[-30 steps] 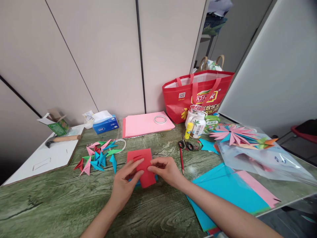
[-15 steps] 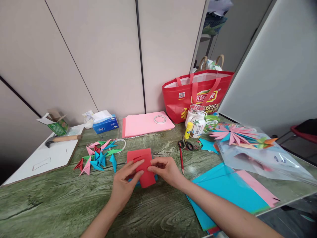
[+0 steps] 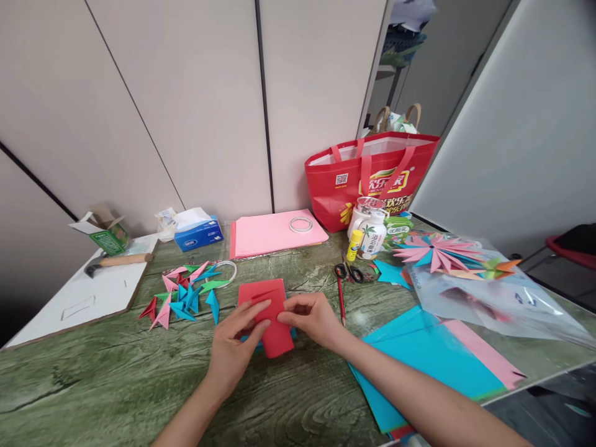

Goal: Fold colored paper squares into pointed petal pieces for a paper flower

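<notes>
With fingers of left hand (image 3: 231, 341) and right hand (image 3: 313, 319), pinches folded red paper (image 3: 278, 341) left of and nearer than the scissors (image 3: 348, 272); compared with 0.5 seconds ago, holds its near edge slightly farther from them.

Left grip (image 3: 234, 340) on red paper (image 3: 276, 339); right grip (image 3: 317, 318) too
</notes>
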`<action>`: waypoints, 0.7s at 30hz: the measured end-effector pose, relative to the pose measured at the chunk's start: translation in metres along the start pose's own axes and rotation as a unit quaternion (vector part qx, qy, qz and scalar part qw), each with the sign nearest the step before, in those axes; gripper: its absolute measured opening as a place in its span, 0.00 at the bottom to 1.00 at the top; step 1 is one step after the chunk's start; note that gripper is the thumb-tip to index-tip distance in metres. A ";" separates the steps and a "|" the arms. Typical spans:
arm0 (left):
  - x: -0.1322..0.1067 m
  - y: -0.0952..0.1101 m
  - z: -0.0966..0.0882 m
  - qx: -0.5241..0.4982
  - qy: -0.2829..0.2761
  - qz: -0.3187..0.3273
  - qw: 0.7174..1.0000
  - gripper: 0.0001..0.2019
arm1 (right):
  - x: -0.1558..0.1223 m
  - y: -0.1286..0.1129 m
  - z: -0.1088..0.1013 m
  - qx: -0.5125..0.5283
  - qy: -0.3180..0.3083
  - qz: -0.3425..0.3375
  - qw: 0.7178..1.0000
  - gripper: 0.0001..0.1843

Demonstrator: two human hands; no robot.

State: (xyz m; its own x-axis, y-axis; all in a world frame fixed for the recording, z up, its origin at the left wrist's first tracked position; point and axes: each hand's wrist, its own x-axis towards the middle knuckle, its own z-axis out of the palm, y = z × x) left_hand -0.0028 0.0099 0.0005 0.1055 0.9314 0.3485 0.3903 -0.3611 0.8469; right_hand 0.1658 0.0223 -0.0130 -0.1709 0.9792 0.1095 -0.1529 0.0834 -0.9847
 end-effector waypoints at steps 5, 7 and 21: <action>0.005 0.006 0.004 -0.152 -0.018 -0.130 0.980 0.29 | 0.001 0.000 -0.001 0.082 0.010 0.071 0.994 0.14; 0.005 0.006 0.005 -0.146 -0.040 -0.152 0.977 0.18 | 0.001 0.001 -0.001 0.095 0.012 0.077 0.992 0.13; 0.005 0.003 0.005 -0.207 -0.132 -0.258 0.934 0.17 | 0.000 0.002 0.001 0.130 -0.014 0.132 0.983 0.16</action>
State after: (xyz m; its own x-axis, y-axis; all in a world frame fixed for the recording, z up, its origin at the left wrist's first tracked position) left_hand 0.0041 0.0140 0.0029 0.2447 0.9456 -0.2145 0.0693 0.2037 0.9766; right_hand 0.1649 0.0224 -0.0147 -0.2650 0.9545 -0.1369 -0.3433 -0.2261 -0.9116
